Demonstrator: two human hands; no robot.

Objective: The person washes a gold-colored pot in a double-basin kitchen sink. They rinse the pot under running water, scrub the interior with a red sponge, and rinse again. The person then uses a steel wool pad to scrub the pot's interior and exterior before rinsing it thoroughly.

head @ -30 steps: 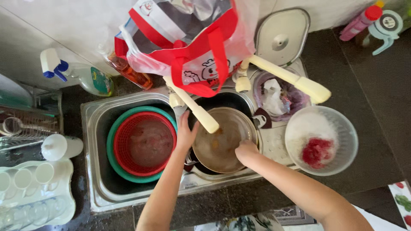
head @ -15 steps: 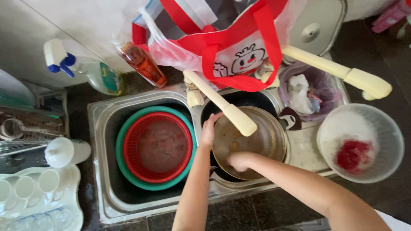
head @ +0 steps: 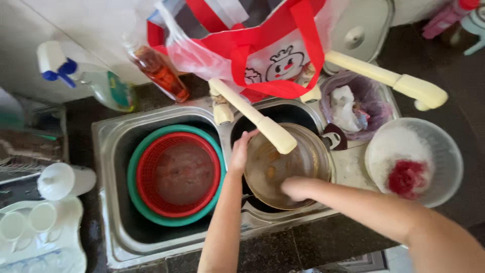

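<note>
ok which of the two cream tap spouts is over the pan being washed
The left cream tap spout: its tip hangs over the round metal pan; the other cream spout points right, away.

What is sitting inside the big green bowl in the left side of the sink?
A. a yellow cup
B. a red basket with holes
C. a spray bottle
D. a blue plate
B: the red plastic basket with holes nests inside the round green plastic bowl in the left basin of the steel sink, while both hands work at the metal pot in the right basin.
</note>
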